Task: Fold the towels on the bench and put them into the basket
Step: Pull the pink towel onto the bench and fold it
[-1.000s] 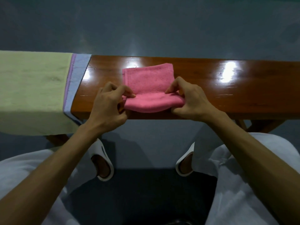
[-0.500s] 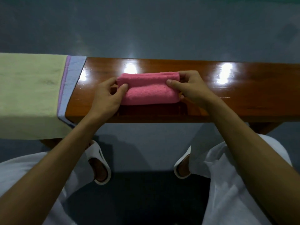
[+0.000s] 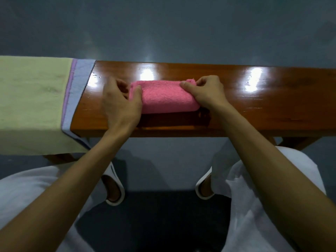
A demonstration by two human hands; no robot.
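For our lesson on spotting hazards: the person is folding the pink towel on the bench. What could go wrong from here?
1. The pink towel is bulky and held only at its ends by the left hand and right hand; released, it may spring open.
2. A corner pokes out by the right fingers, so the fold may end uneven.
3. The bench is glossy; the towel could slide.

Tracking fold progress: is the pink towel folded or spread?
Folded: pink towel is a thick, compact bundle; left hand and right hand grip its ends.
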